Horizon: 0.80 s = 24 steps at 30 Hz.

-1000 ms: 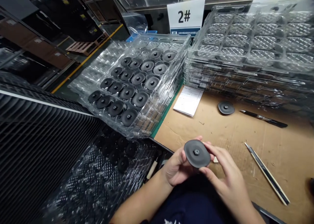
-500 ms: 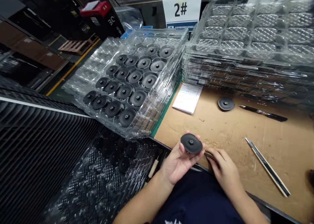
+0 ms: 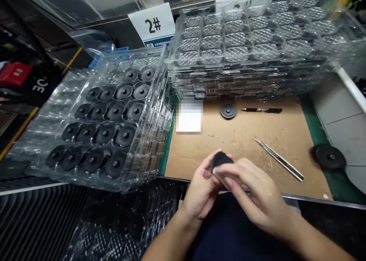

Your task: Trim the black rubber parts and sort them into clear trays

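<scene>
My left hand (image 3: 200, 188) is closed around a black rubber-like disc (image 3: 220, 160), which is tilted up in front of my body. My right hand (image 3: 251, 188) is closed, its fingertips at the disc's near edge. Something thin and pale seems to be pinched there, but blur and the fingers hide what it is. On the cardboard sheet (image 3: 197, 158) beyond my hands lies a similar loose disc (image 3: 228, 111), its central stud facing up. To the right of my hands lies a utility knife (image 3: 280, 160), and a black pen (image 3: 261, 110) lies farther back.
On the left, a stack of clear plastic trays (image 3: 162, 116) holds rows of black discs. More clear trays (image 3: 228, 72) are stacked at the back. Another black disc (image 3: 328, 157) is at the right edge. A white paper (image 3: 188, 116) lies back left, below a "2#" sign (image 3: 153, 24).
My right hand has moved up to the disc in my left hand, and the disc has tipped from nearly flat to steep. The view has turned right.
</scene>
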Motion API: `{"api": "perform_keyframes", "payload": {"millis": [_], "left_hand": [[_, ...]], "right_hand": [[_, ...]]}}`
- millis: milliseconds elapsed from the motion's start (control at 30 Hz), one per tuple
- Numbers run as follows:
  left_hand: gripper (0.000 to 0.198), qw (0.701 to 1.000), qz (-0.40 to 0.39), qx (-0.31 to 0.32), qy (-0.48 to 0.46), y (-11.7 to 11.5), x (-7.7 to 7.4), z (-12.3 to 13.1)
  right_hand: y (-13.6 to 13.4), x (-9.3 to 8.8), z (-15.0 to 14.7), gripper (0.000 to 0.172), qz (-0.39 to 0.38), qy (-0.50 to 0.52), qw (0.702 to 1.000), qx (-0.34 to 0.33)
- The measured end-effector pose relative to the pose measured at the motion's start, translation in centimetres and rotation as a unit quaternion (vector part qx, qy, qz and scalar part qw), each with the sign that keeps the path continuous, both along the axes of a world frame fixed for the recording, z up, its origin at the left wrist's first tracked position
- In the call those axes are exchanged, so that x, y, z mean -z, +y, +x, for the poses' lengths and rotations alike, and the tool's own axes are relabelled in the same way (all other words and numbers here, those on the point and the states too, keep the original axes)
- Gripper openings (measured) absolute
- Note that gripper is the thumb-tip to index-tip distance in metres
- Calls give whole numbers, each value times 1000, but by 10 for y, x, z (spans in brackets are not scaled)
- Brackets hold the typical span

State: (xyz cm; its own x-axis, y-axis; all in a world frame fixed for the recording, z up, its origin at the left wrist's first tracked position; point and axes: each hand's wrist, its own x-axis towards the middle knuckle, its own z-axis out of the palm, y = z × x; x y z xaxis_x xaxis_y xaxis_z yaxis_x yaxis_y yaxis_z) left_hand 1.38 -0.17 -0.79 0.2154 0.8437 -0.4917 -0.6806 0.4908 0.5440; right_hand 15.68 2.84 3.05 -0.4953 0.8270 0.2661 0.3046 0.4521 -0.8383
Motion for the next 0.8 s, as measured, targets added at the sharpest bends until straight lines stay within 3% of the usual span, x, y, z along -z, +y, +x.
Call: {"api": "perform_keyframes", "payload": {"millis": [67, 233, 367, 467, 533, 633, 700, 800], "left_hand": [[64, 1000, 5, -17, 9, -1, -2, 0], [59, 999, 41, -1, -6, -5, -7, 0], [64, 999, 30, 9, -25, -7, -12, -4], [70, 1000, 18, 16, -15, -8, -14, -1], [73, 999, 11, 34, -1, -8, -17, 3], [61, 997, 1, 64, 37, -9, -21, 5], [59, 996, 7, 75, 53, -10, -22, 3], [64, 996, 12, 68, 49, -13, -19, 1]], "right_hand": [[2, -2, -5, 25, -22, -12, 999, -46], [0, -1, -5, 26, 68, 8, 997, 20], [-18, 0, 14, 26, 18, -13, 999, -36], [-20, -3, 22, 24, 13, -87, 994, 61], [-12, -8, 20, 25, 87, -108, 986, 93], [6, -13, 14, 26, 185, -48, 981, -45], [14, -14, 11, 26, 148, -25, 984, -100], [13, -15, 9, 25, 101, -69, 992, 4]]}}
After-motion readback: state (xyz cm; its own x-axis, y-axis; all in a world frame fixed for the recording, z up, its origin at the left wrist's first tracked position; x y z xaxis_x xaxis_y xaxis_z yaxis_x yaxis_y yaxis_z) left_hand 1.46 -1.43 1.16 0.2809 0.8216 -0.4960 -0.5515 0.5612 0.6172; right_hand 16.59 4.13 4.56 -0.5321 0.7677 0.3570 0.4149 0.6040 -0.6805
